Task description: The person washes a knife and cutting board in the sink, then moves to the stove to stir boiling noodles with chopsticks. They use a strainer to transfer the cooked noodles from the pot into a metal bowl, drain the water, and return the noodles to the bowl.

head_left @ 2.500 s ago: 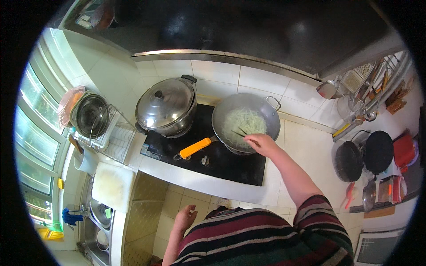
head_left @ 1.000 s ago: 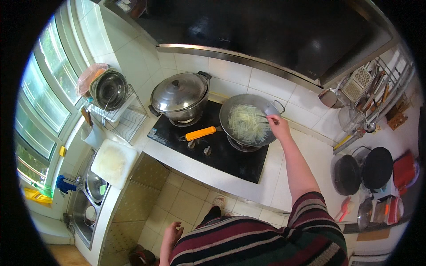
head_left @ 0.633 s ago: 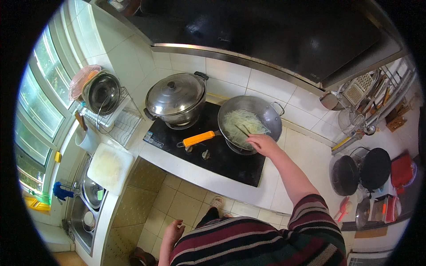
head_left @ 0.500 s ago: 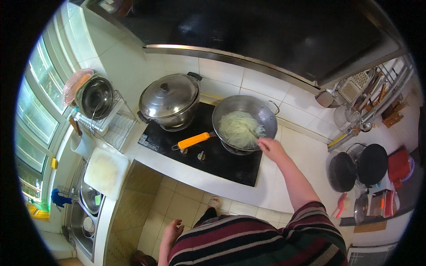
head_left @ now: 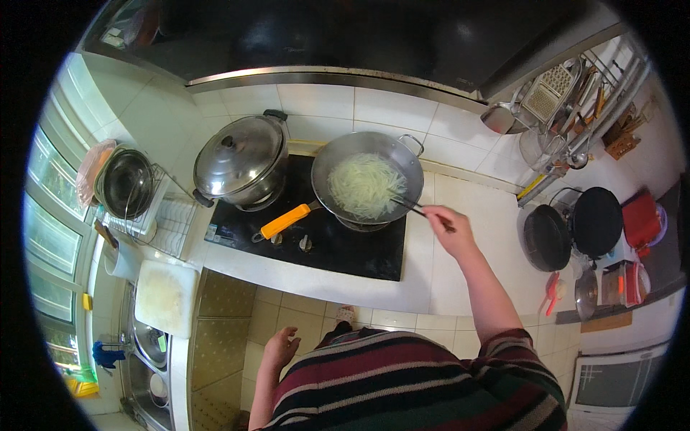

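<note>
My right hand (head_left: 451,228) is closed around dark chopsticks (head_left: 410,205). They reach over the right rim of a steel wok (head_left: 404,158), and their tips are in the pale green shreds (head_left: 365,185) heaped inside. An orange handle (head_left: 286,220) sticks out from the wok toward the front left. The wok rests on the right side of a black gas stove (head_left: 345,251). Low at my left side, my left hand (head_left: 282,348) hangs with its fingers loosely apart, touching nothing I can see.
A lidded steel pot (head_left: 241,154) stands left of the wok. Further left are a cutting board (head_left: 165,294), a dish rack (head_left: 176,215) and a sink (head_left: 144,388). Two black pans (head_left: 548,237) stand on the right. A range hood (head_left: 323,43) overhangs the stove.
My right hand has drawn back from the wok's rim, with more of the chopsticks showing. The shreds look more spread out. The whole view has shifted slightly.
</note>
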Demonstrator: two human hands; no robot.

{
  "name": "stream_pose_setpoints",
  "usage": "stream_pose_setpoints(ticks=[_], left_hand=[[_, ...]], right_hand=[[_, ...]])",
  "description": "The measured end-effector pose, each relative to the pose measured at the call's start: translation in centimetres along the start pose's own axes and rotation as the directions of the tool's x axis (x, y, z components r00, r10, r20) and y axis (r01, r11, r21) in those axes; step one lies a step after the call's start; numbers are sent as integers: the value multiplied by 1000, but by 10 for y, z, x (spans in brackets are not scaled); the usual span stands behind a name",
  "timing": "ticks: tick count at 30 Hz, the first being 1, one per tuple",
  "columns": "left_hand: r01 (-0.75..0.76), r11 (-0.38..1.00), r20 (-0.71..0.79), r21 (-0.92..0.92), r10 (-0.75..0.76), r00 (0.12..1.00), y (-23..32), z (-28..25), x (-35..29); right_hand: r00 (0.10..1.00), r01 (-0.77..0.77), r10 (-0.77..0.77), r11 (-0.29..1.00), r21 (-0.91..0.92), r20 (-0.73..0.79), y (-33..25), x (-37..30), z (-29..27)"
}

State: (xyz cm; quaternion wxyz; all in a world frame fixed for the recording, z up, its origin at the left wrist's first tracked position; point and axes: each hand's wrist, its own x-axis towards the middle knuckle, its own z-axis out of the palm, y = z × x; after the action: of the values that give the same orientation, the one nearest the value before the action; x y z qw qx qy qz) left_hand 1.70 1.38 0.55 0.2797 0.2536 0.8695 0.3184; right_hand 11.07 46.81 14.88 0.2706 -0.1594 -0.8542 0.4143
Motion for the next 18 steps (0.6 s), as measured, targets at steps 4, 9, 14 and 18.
stream_pose_setpoints(ticks=[4,9,14,18], left_hand=[[113,993,26,14,-114,993,5,-1,-7],[91,994,33,53,-93,995,4,11,-11],[158,987,-9,0,-158,987,-2,21,-42],[143,981,-11,133,-143,990,-19,30,-59]], right_hand=[[921,156,-118,985,73,-372,-7,-19,-15],[888,-250,247,967,45,-388,78,-73,-14],[988,111,-150,844,-525,-32,144,-136,44],[934,-286,310,947,-148,180,179,-136,68]])
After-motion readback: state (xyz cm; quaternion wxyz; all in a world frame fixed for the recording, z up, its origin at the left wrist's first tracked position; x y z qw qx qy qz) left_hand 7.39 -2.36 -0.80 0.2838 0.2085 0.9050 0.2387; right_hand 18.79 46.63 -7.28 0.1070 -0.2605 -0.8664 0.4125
